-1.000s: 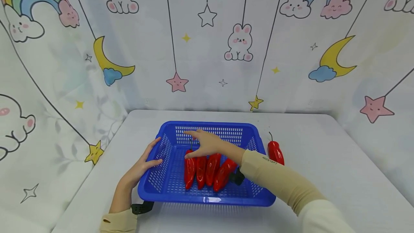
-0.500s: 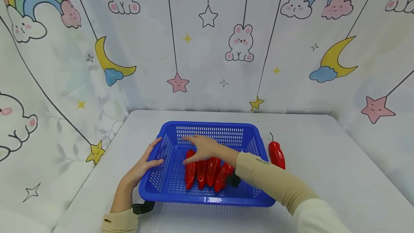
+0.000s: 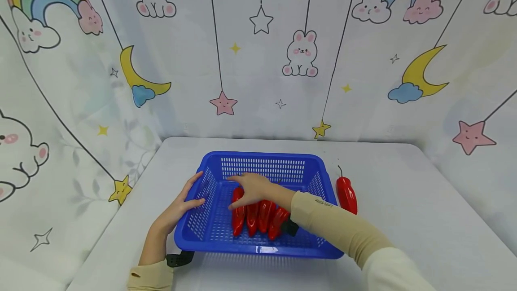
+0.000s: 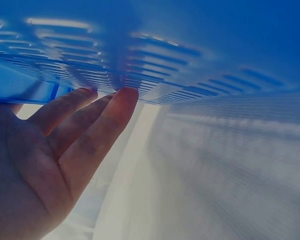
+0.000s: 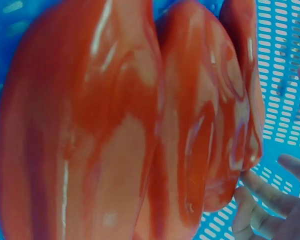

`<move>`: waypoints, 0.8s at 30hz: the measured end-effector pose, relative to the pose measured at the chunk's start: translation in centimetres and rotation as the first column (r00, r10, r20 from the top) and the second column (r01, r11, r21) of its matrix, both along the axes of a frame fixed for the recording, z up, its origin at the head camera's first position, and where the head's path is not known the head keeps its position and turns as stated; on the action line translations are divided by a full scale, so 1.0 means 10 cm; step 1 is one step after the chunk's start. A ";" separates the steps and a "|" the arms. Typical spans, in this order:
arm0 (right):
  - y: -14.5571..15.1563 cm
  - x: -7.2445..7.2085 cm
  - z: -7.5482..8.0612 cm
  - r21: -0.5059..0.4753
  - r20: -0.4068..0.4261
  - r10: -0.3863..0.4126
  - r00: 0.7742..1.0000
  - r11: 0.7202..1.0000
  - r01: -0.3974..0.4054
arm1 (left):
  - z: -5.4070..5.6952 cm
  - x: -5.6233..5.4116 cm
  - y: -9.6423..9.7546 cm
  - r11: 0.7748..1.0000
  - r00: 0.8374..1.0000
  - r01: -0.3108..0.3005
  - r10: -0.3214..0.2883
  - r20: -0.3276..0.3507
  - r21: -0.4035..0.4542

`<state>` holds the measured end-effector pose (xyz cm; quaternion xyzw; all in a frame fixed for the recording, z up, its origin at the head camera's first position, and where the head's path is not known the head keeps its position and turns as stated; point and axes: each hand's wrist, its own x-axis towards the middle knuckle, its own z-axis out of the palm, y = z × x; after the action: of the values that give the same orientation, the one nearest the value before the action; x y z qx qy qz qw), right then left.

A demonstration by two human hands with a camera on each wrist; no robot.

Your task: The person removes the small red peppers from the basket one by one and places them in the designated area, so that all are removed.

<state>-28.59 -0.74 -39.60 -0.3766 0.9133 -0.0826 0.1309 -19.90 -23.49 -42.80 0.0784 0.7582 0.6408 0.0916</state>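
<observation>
A blue plastic basket (image 3: 226,249) with slotted walls stands on the white table. Several glossy red chili peppers (image 3: 238,221) lie side by side in it, their upper ends partly hidden by my right hand (image 3: 255,188). That hand hovers over them with thumb and fingers spread around the leftmost pepper; in the right wrist view its fingers (image 5: 270,192) are beyond the row of peppers (image 5: 80,130), apart from one another. My left hand (image 3: 173,213) holds the basket's left side, thumb over the rim, other fingers (image 4: 90,135) against the outside of the slotted wall.
One more red chili pepper (image 3: 346,194) with a dark stem lies on the table (image 3: 404,219), right of the basket. A dark strap (image 3: 180,259) is on my left wrist. Behind the table hangs a cloth backdrop (image 3: 258,120) with cartoon prints.
My right hand has lowered a little toward the peppers, its thumb now nearer the leftmost one. The left hand keeps its place on the basket.
</observation>
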 end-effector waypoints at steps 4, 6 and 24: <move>-0.02 0.01 -0.05 0.032 -0.014 0.010 1.000 0.999 -0.009 | 0.00 0.00 0.00 1.000 1.000 0.002 -0.002 -0.001 0.003; -0.03 0.02 -0.07 0.047 -0.021 0.008 1.000 0.999 -0.007 | 0.00 0.00 0.00 1.000 1.000 0.001 -0.001 -0.001 0.002; -0.14 0.10 -0.13 0.247 -0.095 0.014 0.995 0.969 0.011 | 0.01 0.00 0.00 1.000 1.000 0.001 -0.001 -0.001 -0.008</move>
<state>-27.57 -2.14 -40.90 -0.3616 0.9215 0.0504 0.1328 -19.85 -23.53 -42.65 0.0786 0.7606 0.6379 0.0920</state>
